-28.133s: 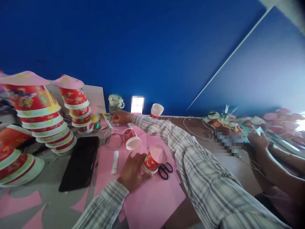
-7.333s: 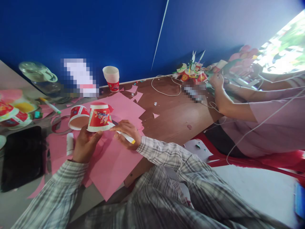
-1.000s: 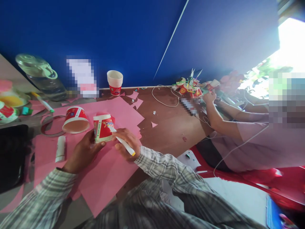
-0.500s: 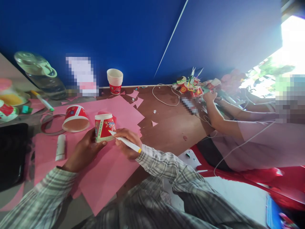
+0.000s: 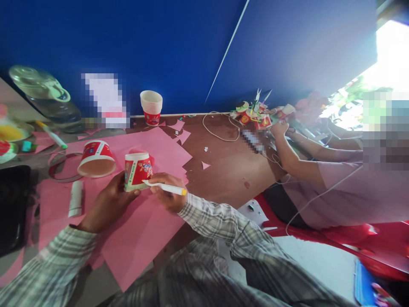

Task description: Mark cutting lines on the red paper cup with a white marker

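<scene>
My left hand (image 5: 111,198) is closed around a red printed paper cup (image 5: 138,168), held slightly tilted above pink paper (image 5: 140,238). A white marker with a yellow end (image 5: 168,187) is gripped in my right hand (image 5: 169,200), its tip at the lower part of the cup's printed side. To the left of the held cup, another red paper cup (image 5: 97,157) lies with its mouth toward me. A white glue stick (image 5: 76,198) rests on the pink paper beside my left wrist.
Stacked paper cups (image 5: 151,108) stand against the blue partition (image 5: 128,38). A water bottle (image 5: 47,100), a second marker (image 5: 53,134) and a dark device (image 5: 14,209) are at left. At right, a co-worker's hand (image 5: 278,129) is near decorated cups (image 5: 251,117).
The marker tip has shifted lower on the cup, and the marker now lies flatter. The whole view has moved slightly, carrying the scene a little left.
</scene>
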### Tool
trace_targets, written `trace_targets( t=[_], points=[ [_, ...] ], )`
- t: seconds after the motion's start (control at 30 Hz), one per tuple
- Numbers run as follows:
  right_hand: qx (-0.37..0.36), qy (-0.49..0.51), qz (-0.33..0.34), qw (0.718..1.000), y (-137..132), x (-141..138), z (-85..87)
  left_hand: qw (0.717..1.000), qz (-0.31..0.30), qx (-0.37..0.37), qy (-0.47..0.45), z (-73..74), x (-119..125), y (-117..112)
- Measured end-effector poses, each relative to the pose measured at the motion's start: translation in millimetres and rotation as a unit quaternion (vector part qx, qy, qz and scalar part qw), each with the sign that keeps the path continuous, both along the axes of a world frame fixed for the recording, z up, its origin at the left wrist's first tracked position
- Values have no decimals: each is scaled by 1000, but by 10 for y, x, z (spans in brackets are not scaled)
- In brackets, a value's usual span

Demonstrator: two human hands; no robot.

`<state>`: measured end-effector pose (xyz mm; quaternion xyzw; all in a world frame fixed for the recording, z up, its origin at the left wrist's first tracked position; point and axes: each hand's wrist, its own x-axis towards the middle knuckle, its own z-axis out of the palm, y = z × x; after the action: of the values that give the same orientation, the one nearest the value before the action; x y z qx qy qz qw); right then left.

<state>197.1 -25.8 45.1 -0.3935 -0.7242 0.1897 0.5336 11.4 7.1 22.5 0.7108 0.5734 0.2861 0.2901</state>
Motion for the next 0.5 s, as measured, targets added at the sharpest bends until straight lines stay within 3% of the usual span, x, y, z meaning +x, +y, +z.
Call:
trace_targets(
  t=[0.3, 0.5],
  points=[
    [-26, -12, 3, 1000, 14, 3, 6, 1000, 0, -29, -4, 26, 8, -6],
    [-34, -9, -20, 999, 34, 1, -7, 1000, 3, 6, 19, 28, 17, -11]
  ],
)
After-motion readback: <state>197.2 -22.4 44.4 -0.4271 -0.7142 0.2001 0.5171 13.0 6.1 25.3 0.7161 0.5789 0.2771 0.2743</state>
